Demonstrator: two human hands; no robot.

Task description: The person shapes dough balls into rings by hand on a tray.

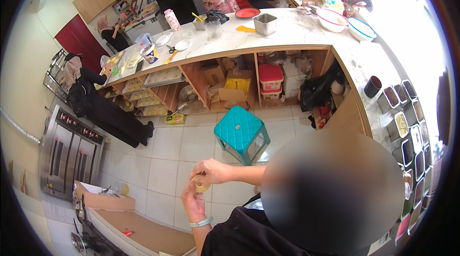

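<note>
My left hand [192, 202], with a pale band on its wrist, is closed around one side of a small round, pale yellow piece of dough [203, 187]. From the other side my right hand [211, 170], with white floury smears on its fingers, presses against the same piece. Both hands are held together in the air above the tiled floor. The fingers partly hide the dough. A teal plastic stool [239, 129] stands just beyond my hands.
A marble-topped counter [215, 47] curves across the back, with a metal container [265, 24] and bowls on it. Metal tubs [397, 126] line the right side. At left are an oven [72, 150] and a person in black [110, 107]. A large blurred area covers the lower right.
</note>
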